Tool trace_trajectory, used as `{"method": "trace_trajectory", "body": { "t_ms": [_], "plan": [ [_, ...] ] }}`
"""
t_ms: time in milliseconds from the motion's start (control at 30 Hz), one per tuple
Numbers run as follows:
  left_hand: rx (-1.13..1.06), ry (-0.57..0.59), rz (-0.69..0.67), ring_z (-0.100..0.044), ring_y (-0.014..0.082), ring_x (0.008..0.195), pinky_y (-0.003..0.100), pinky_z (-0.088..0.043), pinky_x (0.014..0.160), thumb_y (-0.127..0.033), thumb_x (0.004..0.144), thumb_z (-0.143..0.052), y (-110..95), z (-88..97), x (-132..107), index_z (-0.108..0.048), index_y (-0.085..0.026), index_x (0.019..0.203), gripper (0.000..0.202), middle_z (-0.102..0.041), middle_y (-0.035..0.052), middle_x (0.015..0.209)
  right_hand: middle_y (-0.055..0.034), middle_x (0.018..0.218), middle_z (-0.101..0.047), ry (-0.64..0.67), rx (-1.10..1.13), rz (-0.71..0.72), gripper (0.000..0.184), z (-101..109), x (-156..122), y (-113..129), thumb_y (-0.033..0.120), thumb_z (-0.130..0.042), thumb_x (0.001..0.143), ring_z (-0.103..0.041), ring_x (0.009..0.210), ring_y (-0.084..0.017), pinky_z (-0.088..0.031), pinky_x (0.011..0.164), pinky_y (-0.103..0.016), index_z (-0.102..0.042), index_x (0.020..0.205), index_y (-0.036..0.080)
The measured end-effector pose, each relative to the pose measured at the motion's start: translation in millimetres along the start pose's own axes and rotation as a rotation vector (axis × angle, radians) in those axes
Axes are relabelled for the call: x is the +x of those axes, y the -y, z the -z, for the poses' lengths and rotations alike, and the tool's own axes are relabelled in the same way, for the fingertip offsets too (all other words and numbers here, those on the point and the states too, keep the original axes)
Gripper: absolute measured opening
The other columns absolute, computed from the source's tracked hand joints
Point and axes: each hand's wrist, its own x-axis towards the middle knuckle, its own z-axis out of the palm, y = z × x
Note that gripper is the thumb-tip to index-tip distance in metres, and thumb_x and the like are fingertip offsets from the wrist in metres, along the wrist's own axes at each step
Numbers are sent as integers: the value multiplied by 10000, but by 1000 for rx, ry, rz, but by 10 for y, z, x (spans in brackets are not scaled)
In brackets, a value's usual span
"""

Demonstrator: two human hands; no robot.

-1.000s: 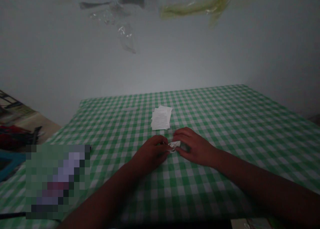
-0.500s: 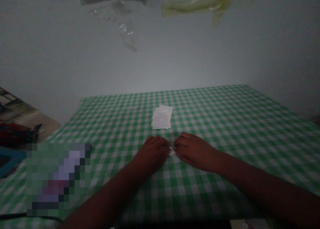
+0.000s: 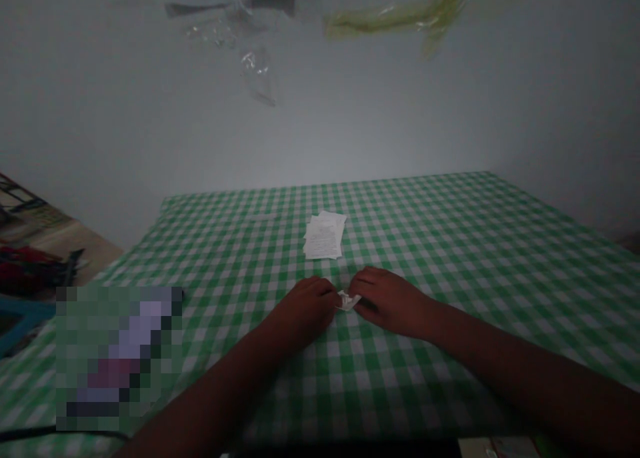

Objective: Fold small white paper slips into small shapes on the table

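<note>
Folded white paper (image 3: 349, 301) between left hand (image 3: 305, 308) and right hand (image 3: 393, 303), on gingham tablecloth (image 3: 450, 245)

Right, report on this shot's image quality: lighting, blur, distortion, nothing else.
In the head view, the light is dim: the left hand and right hand fall nearly dark, while the small folded white paper between them stays readable; the green-and-white gingham tablecloth stretches wide-angle towards the frame edges, and a pixelated block hides the lower left.
</note>
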Motion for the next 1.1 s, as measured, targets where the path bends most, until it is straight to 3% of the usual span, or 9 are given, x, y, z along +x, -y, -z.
{"method": "trace_trajectory", "body": {
  "t_ms": [167, 600, 867, 1100],
  "plan": [
    [-33, -29, 40, -569, 217, 949, 378, -453, 881, -95, 873, -541, 44, 5, -17, -600, -170, 1028, 182, -643, 71, 989, -58, 929, -617, -23, 85, -127, 106, -9, -12, -71, 175, -572, 858, -569, 872, -197, -448, 752, -321, -567, 961, 196],
    [-68, -27, 96, -581, 209, 912, 359, -446, 843, -123, 875, -564, 78, -14, -40, -578, -194, 1015, 158, -646, 42, 957, -93, 988, -614, -25, -13, 57, 142, 27, -11, -45, 132, -476, 930, -554, 912, -209, -476, 796, -354, -612, 933, 173],
    [-141, -7, 135, -590, 194, 982, 350, -458, 898, -92, 867, -553, 89, 20, -46, -614, -219, 1046, 227, -660, 28, 1032, -77, 965, -630, -23, 99, -21, 94, -1, -7, -36, 130, -544, 899, -581, 919, -195, -493, 808, -328, -621, 937, 170],
    [-49, -44, 47, -610, 202, 991, 378, -470, 908, -116, 912, -508, 84, 60, -48, -659, -216, 1051, 229, -688, 39, 1063, -76, 957, -655, -10, 71, -34, 118, -16, -6, -58, 177, -553, 929, -593, 907, -194, -495, 822, -337, -668, 948, 163]
  ]
}}
